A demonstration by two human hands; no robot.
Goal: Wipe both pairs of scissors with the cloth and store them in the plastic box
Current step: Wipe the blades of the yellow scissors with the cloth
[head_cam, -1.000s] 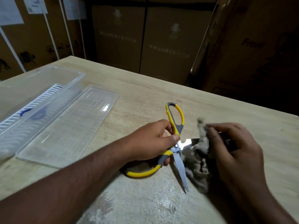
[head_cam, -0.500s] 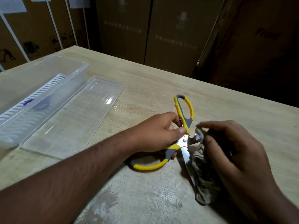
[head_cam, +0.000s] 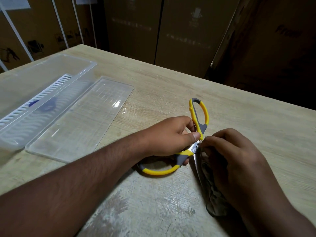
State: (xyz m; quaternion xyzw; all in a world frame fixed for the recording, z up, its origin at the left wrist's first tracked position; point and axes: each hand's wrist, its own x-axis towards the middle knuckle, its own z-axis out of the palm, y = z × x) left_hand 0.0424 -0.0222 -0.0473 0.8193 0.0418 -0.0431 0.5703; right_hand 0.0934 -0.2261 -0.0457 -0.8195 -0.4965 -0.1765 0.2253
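Yellow-and-grey scissors (head_cam: 199, 115) lie spread wide on the wooden table (head_cam: 171, 86). My left hand (head_cam: 169, 135) grips them at the handle near the pivot. My right hand (head_cam: 234, 161) holds a grey-brown cloth (head_cam: 213, 199) bunched against the blades right at the pivot; most of the blades are hidden under the cloth and hand. The clear plastic box (head_cam: 44, 93) stands at the far left with a white slotted insert and something blue inside, seen only dimly through the wall.
The box's flat clear lid (head_cam: 85, 120) lies on the table between the box and my left arm. Large cardboard cartons (head_cam: 179, 31) stand behind the table's far edge. A pale scuffed patch marks the tabletop near me.
My right hand has slid the cloth along the blade toward the pivot, close to my left thumb. The left hand keeps its hold on the scissors.
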